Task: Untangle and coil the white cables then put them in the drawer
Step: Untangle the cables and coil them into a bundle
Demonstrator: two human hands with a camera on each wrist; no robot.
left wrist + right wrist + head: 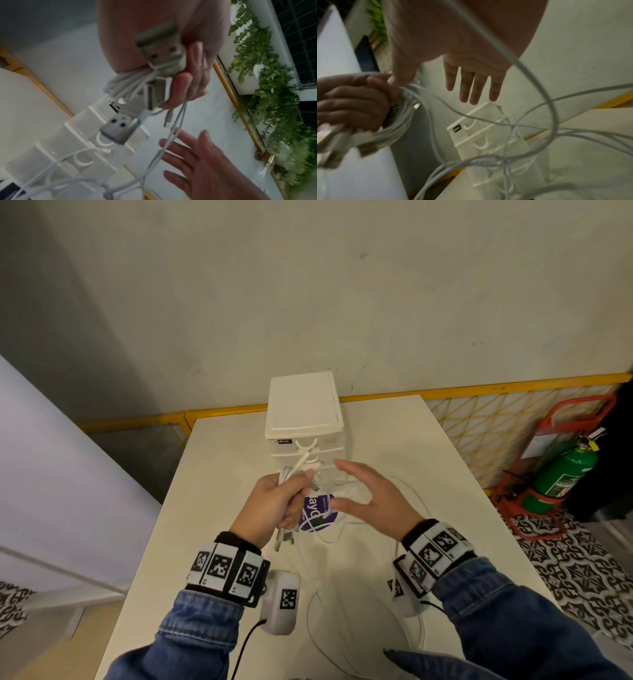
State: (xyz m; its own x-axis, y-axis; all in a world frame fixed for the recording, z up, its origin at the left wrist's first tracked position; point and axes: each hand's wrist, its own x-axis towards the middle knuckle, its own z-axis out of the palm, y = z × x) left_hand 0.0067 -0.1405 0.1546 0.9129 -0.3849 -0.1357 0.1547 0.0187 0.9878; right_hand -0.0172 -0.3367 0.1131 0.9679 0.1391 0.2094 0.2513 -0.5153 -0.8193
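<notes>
The left hand (270,505) grips a bundle of coiled white cables (286,474) above the table (428,446), with USB plugs (284,537) hanging out below the fist. The bundle stands nearly upright, one plug end poking up toward the small drawer box (303,409). To the right, the right hand (370,494) is spread wide and holds nothing. Loose cable (318,604) trails down across the table. I think coiling is half done; next the right hand must catch the loose strand and wind it on.
</notes>
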